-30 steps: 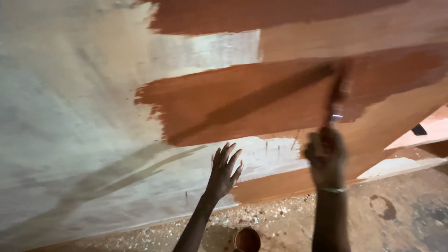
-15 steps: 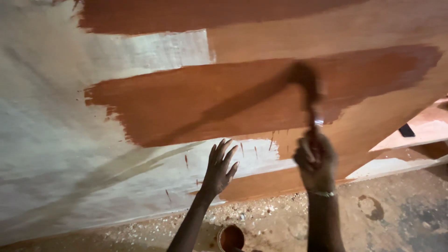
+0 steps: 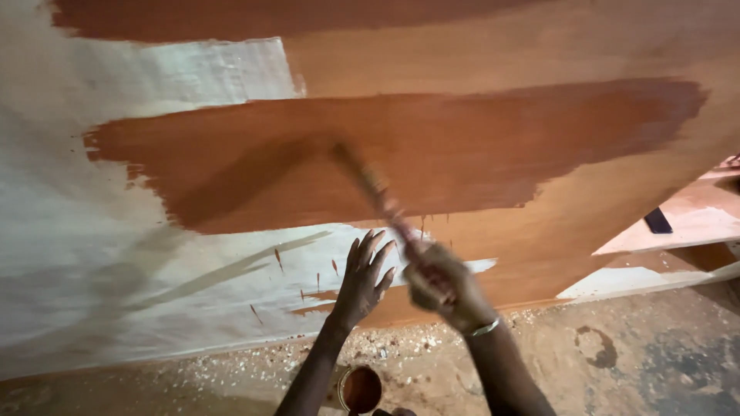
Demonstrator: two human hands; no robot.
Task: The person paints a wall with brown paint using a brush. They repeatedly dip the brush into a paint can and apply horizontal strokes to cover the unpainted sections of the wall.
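A large pale board (image 3: 116, 254) leans up in front of me, partly covered with wide bands of red-brown stain (image 3: 432, 154). My right hand (image 3: 443, 285) is shut on the handle of a paintbrush (image 3: 370, 185), blurred by motion, its bristles on the wet brown band near the middle. My left hand (image 3: 362, 281) lies flat on the board just left of the right hand, fingers spread, holding nothing. A thin bracelet circles my right wrist.
A small round tin of brown stain (image 3: 361, 387) sits on the gritty floor between my forearms. Wood chips line the board's lower edge. Flat pale boards (image 3: 686, 231) lie at the right, with a dark small object on one.
My right hand has swept the brush leftward along the brown band, from the right part to the middle. The left hand stays planted on the board. The view has shifted left.
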